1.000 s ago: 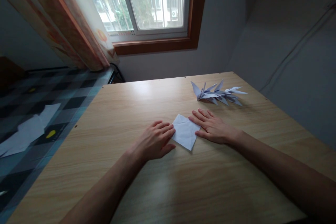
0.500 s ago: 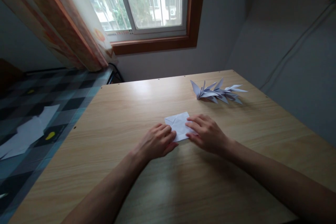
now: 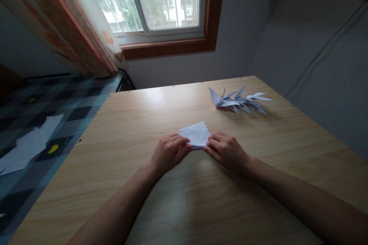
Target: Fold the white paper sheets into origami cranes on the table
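A small folded piece of white paper [image 3: 196, 134] lies on the wooden table [image 3: 143, 115] in front of me. My left hand [image 3: 169, 152] has its fingers curled and pinches the paper's near left edge. My right hand [image 3: 226, 150] is curled too, its fingertips pressing the near right edge. The near part of the paper is hidden under my fingers.
A row of folded white paper cranes [image 3: 238, 101] sits at the table's far right. A bed with a checked cover [image 3: 43, 115] and loose white sheets [image 3: 28, 143] is on the left. A window [image 3: 161, 0] and curtain [image 3: 80, 26] are behind the table.
The paper has been folded up from a flat diamond into a smaller shape. Both hands have drawn closer together and curled from flat to pinching its near edge.
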The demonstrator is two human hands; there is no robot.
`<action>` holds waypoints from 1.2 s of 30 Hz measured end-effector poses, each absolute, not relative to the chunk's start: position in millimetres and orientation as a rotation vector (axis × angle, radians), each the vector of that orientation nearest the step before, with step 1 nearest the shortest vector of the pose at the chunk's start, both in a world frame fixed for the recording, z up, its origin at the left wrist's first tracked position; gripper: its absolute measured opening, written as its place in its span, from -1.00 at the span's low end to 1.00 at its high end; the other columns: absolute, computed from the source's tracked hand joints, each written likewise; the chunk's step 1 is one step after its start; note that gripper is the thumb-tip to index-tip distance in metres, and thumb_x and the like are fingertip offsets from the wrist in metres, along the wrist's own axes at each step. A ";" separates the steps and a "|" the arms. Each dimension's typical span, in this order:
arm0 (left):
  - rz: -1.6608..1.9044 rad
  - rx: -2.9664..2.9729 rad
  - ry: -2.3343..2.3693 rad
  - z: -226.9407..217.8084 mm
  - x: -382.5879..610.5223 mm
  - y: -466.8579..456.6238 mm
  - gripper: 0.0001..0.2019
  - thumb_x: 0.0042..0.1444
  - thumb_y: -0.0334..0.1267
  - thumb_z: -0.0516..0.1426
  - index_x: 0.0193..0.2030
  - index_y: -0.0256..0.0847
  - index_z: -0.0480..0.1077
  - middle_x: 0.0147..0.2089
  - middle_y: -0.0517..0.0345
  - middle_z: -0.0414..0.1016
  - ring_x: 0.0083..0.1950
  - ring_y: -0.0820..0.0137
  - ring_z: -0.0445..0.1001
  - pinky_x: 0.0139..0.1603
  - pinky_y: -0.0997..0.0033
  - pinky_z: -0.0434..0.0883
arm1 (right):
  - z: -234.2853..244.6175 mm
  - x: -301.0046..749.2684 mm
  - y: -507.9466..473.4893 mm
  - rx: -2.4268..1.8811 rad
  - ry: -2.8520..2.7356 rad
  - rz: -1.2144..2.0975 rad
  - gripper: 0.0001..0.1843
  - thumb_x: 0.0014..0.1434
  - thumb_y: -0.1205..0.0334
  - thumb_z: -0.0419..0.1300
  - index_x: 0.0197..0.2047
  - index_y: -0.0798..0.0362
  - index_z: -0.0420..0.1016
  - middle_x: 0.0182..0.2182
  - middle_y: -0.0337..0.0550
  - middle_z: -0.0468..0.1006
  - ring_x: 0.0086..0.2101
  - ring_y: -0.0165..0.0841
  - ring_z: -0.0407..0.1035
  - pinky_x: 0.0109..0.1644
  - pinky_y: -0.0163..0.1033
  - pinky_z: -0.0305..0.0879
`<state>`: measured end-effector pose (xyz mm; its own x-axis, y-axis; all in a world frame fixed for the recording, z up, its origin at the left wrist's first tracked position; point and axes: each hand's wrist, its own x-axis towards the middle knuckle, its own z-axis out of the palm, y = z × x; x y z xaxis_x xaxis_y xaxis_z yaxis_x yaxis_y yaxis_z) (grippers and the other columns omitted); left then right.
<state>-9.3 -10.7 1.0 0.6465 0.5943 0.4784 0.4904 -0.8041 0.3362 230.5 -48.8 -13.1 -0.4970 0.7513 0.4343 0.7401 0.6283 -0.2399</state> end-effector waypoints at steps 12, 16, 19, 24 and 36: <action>0.877 2.427 1.165 -6.7 -4.0 -4.1 -0.80 0.17 -0.34 0.13 -0.06 -0.21 0.44 -0.32 0.17 0.49 -0.41 0.47 0.45 -0.30 0.42 0.46 | -16.7 225.5 -40.5 -1.364 -2.174 0.197 -0.86 0.29 0.26 0.13 -0.23 0.08 0.50 -0.26 -0.03 0.56 -0.21 -0.20 0.43 -0.12 -0.13 0.36; 0.852 2.696 1.161 -6.6 -3.0 -5.1 -0.70 0.19 -0.34 0.13 0.07 -0.23 0.37 -0.17 0.03 0.51 -0.15 0.28 0.47 -0.12 0.25 0.46 | -19.1 224.5 -38.0 -1.351 -2.194 0.150 -0.80 0.25 0.33 0.17 -0.05 0.11 0.48 -0.18 -0.01 0.57 -0.15 -0.20 0.43 -0.08 -0.14 0.39; 0.804 2.952 0.996 -5.6 -1.7 -5.8 -0.77 0.27 -0.34 0.07 0.03 -0.16 0.43 0.00 0.00 0.51 -0.02 0.26 0.44 -0.02 0.21 0.41 | -19.2 224.3 -37.0 -1.206 -2.323 -0.058 -0.80 0.28 0.38 0.13 -0.06 0.10 0.51 -0.19 -0.01 0.58 -0.15 -0.20 0.42 -0.07 -0.12 0.39; 0.530 3.141 0.705 -2.0 0.2 -8.1 -0.79 0.32 -0.35 0.03 -0.02 -0.17 0.46 -0.05 0.09 0.57 -0.04 0.32 0.47 -0.04 0.27 0.37 | -13.4 224.3 -38.0 -0.918 -2.582 -0.252 -0.80 0.31 0.43 0.08 -0.13 0.17 0.54 -0.13 0.04 0.60 -0.15 -0.23 0.46 -0.05 -0.13 0.42; 0.233 3.063 0.904 11.6 6.5 -30.5 -0.53 0.33 0.02 -0.05 0.15 -0.30 0.34 0.18 -0.10 0.44 0.20 0.13 0.37 0.24 0.05 0.21 | 5.0 216.9 -84.3 -1.499 -2.739 -0.445 -0.64 0.13 0.60 0.04 -0.06 0.39 0.55 -0.22 0.31 0.60 -0.30 -0.10 0.50 -0.24 -0.08 0.48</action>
<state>6.5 -30.5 11.6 0.8302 0.5351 0.1563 0.5439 -0.8390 -0.0164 216.9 -84.3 5.0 -0.5482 0.8272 0.1232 0.8237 0.5085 0.2510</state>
